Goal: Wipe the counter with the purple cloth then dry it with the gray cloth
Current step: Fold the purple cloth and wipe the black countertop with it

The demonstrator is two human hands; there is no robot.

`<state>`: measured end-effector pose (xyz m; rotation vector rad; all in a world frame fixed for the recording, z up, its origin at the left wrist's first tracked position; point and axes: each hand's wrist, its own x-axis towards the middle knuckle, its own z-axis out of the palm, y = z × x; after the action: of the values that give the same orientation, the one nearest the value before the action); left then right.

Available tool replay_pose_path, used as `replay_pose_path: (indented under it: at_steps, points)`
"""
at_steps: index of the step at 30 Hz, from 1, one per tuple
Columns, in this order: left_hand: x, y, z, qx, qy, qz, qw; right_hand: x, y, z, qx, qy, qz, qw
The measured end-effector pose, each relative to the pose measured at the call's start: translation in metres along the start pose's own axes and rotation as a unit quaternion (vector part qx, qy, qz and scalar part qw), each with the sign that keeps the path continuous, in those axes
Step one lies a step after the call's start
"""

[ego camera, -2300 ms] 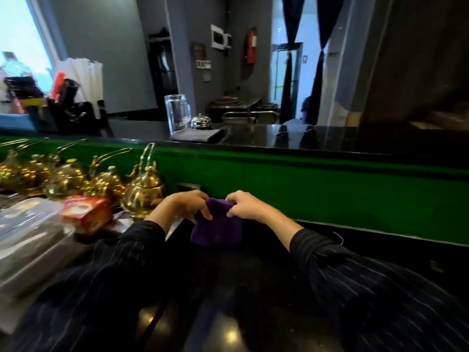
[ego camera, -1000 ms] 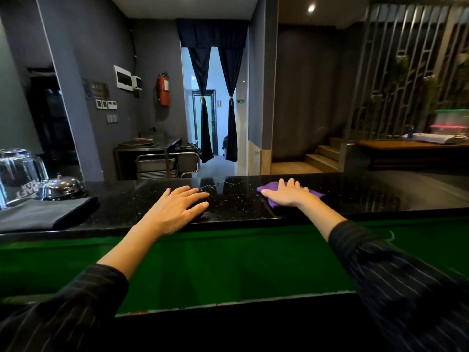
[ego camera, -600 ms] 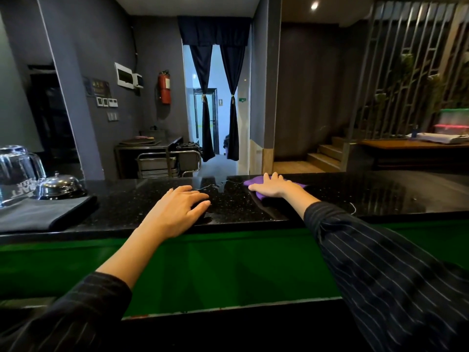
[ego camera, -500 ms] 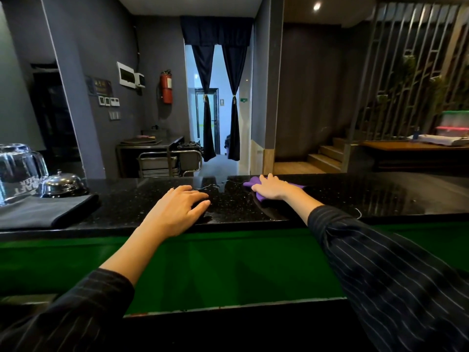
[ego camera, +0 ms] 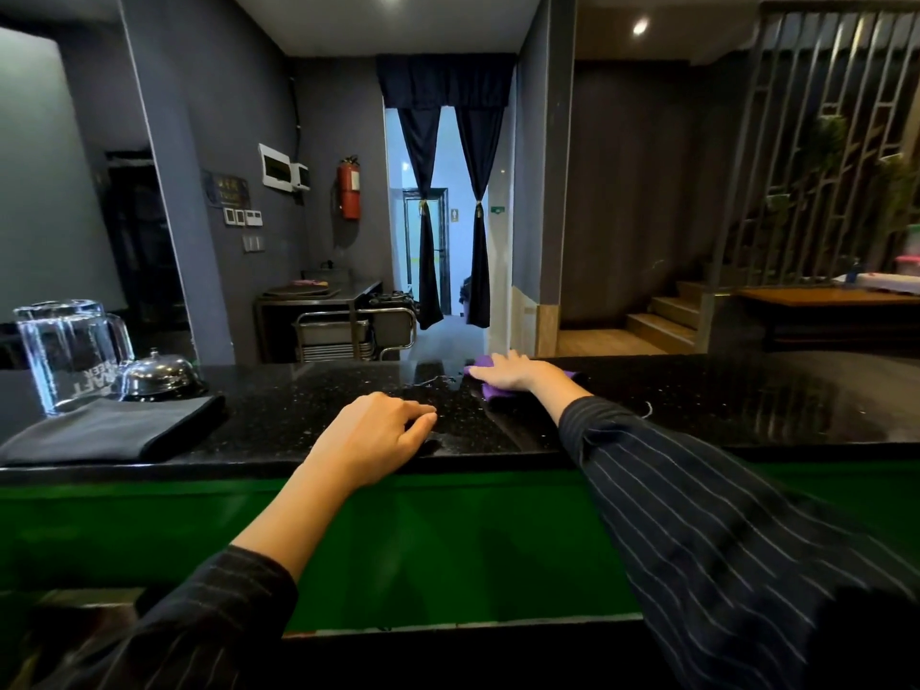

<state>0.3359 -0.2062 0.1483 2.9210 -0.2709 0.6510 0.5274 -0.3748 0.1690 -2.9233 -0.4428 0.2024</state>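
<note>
- Rt hand (ego camera: pixel 508 373) has slid purple cloth (ego camera: pixel 494 391) leftward vs 1 s ago. It is now near far edge of black counter (ego camera: pixel 747 400), at 1 o'clock from lt hand (ego camera: pixel 371 435).
- Rt fingers lie flat, pressing cloth down; no clench, cloth not grasped.
- Lt hand rests at counter's near edge, fingers loosely bent, holding nothing.
- Gray cloth (ego camera: pixel 109 430) lies folded at 9 o'clock from lt hand, untouched; glass jug (ego camera: pixel 69 356) & metal bell (ego camera: pixel 157 373) just behind it.

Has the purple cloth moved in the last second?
Yes. The purple cloth, under the right hand, slid left: from right of the wooden pillar base to mostly left of it.
</note>
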Motion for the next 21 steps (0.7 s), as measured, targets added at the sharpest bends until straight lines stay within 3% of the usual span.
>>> replay_pose_path:
  at_steps: [7,16,21]
  points:
    - [-0.003,0.001,0.000,-0.001,0.030,-0.023,0.999,-0.024,-0.017,0.009,0.018,0.003,-0.135,0.991]
    - [-0.005,0.005,0.001,0.062,0.099,-0.070,0.991,-0.003,-0.011,0.000,0.054,0.016,-0.039,0.998]
    - [-0.005,0.002,0.005,0.083,0.119,-0.116,0.983,0.001,-0.055,0.015,0.035,0.019,-0.080,0.996]
